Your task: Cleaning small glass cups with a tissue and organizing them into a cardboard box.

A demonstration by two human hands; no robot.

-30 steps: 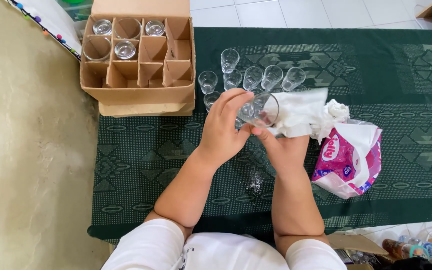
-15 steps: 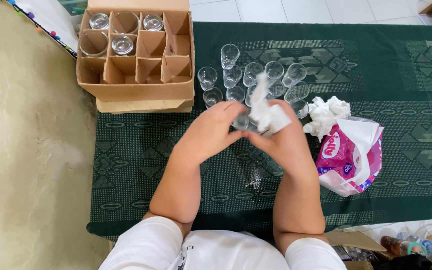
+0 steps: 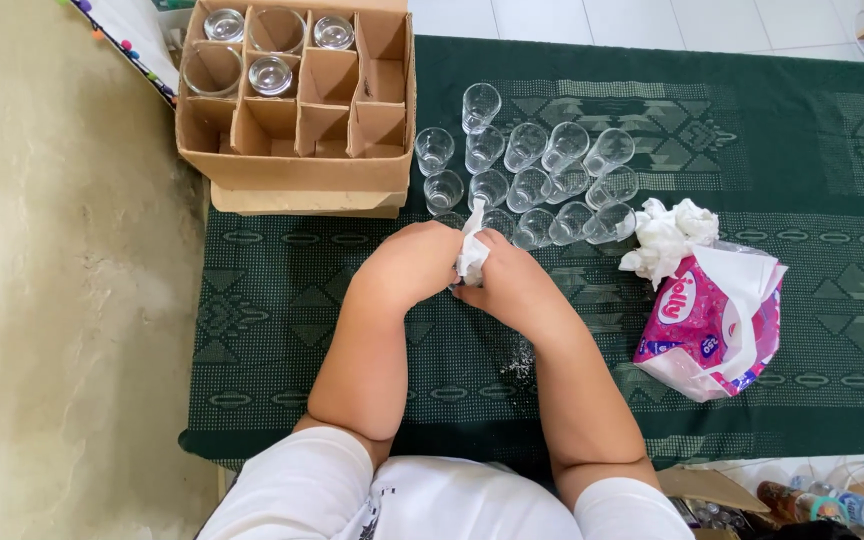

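My left hand point(image 3: 410, 268) and my right hand point(image 3: 514, 288) are pressed together over the green patterned tablecloth point(image 3: 282, 330). A white tissue point(image 3: 472, 248) sticks up between them, pinched by my right hand. My left hand is curled around a small clear glass, almost wholly hidden by the fingers and the tissue. Just beyond the hands stands a cluster of several small clear glasses point(image 3: 542, 170), some upright, some tilted.
A cardboard box with dividers point(image 3: 297, 172) sits at the table's far left corner, several glasses in its back cells. Crumpled used tissues point(image 3: 667, 235) lie beside a pink tissue pack point(image 3: 712, 320) on the right. Beige floor lies to the left; bottles point(image 3: 832, 505) lie at bottom right.
My hands have drawn closer together and come down toward the cloth. The tissue, spread wide a second ago, is now bunched between them, and the glass is covered.
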